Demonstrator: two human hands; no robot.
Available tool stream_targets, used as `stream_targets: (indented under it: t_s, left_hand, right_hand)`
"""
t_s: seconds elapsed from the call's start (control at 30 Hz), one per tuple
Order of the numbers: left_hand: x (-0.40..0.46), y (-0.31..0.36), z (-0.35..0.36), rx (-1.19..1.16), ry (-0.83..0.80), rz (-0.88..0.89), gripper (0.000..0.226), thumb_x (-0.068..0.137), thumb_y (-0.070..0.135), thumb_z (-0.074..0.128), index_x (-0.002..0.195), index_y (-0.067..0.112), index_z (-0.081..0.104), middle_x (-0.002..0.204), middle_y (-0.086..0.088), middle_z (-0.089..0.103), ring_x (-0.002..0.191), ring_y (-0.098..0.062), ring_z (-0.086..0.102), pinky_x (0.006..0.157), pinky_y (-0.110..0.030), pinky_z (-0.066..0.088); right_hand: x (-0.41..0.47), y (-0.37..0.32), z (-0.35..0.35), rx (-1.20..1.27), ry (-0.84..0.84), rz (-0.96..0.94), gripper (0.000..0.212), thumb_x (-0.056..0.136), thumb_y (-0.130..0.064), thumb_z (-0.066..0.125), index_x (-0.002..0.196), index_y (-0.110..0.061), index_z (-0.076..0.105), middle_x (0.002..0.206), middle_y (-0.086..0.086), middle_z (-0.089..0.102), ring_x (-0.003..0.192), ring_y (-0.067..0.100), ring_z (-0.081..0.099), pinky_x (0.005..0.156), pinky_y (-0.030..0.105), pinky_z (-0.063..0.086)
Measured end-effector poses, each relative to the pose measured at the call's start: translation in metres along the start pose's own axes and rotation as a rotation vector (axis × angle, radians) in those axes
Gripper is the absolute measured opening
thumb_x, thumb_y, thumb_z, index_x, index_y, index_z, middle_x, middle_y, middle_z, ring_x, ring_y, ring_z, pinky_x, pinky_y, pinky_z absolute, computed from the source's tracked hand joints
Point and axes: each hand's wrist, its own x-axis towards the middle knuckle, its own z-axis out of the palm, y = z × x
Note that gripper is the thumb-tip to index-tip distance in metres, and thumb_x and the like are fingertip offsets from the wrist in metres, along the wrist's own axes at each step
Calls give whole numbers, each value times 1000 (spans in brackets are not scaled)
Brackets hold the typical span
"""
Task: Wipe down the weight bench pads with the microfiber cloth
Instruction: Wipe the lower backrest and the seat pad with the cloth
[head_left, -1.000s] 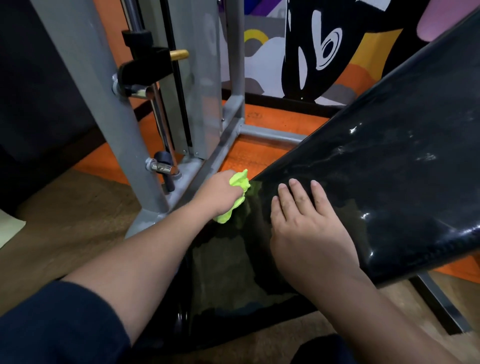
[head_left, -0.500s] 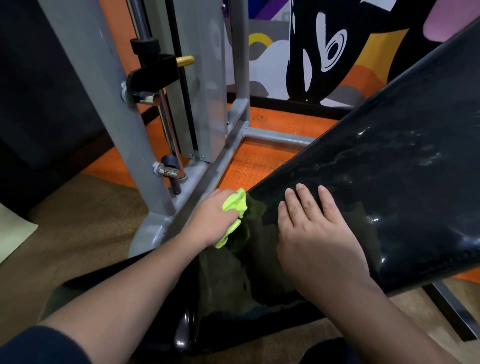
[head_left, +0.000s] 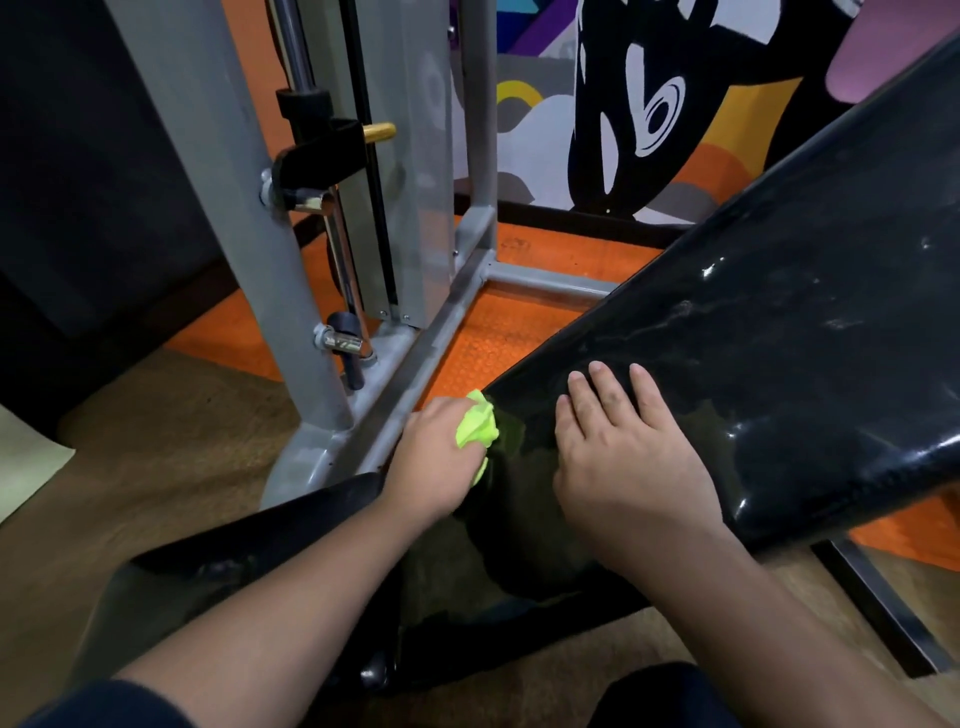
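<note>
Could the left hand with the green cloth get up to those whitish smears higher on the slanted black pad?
Probably yes: the left hand and cloth sit at the pad's low edge; the smears lie upslope, uncovered, beyond the flat right hand.

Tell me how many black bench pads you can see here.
2. The inclined back pad rises to the right under the flat right hand; the seat pad lies lower left beneath the left forearm. Others may be out of frame.

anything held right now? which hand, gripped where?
The left hand grips the bunched green microfiber cloth around its middle, against the inclined back pad's lower edge. The right hand holds nothing; it rests flat on the pad.
</note>
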Motion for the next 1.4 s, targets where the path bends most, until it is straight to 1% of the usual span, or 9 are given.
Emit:
stream_targets:
  t_s: [0.23,0.37,0.53,0.67,0.8,0.97,1.07,1.23,1.4]
  left_hand:
    - [-10,-1,-3,-18,-9,-25,53,72,24,50,123,21,63,124,4,56,112,-23,52,98,-38,43]
    - [-31,-12,-3,22,-39,70,58,70,25,50,127,19,60,128,6,53,116,-19,48,101,-34,39]
    - [-26,3,0,39,-1,-33,52,73,20,51,125,18,60,125,2,54,113,-24,47,97,-34,39]
    - [-51,-2,0,11,-57,78,61,69,23,49,130,21,57,131,7,50,117,-18,44,101,-33,37]
    - [-39,8,-1,3,-18,-29,52,76,17,55,128,20,58,129,5,51,117,-21,44,98,-30,35]
    - [-66,3,-5,25,-93,127,59,73,21,50,132,23,55,132,13,46,114,-12,39,96,-24,31]
    - [-56,0,-6,56,-70,4,55,73,23,51,128,22,58,129,9,49,116,-19,44,97,-28,35]
    - [-82,9,-2,8,-69,131,56,77,13,58,132,24,54,131,17,42,114,-5,32,93,-2,17]
    - [-77,17,-2,-2,20,46,50,79,11,58,127,22,56,128,11,45,111,-11,35,89,-14,24]
  right_hand:
    - [2,-1,4,-8,18,0,66,95,-31,10,150,0,28,159,23,23,150,40,12,119,59,2]
    - [0,0,10,-22,44,6,62,95,-31,22,142,3,44,151,24,40,146,40,27,119,59,10]
    - [2,-1,4,-24,28,2,67,95,-33,10,150,-1,30,158,21,25,150,38,14,119,58,3]
    - [0,0,6,-30,40,7,67,94,-34,14,147,0,36,155,21,32,148,39,20,120,58,6]
    - [2,-1,4,-20,34,3,68,94,-34,10,147,0,35,156,21,31,149,39,19,119,58,7]
    - [-2,0,3,-37,34,0,70,93,-35,7,147,-1,36,156,21,31,149,38,20,119,58,7]
    - [-1,0,2,-61,24,0,69,94,-35,8,149,-2,32,158,20,29,149,38,17,120,57,6]
    - [-4,-1,0,-80,-1,-5,71,94,-36,3,153,-3,24,161,19,20,151,37,10,120,57,3]
    - [-2,-1,0,-91,-2,-11,72,93,-36,0,153,-2,22,161,19,21,151,38,10,119,58,3]
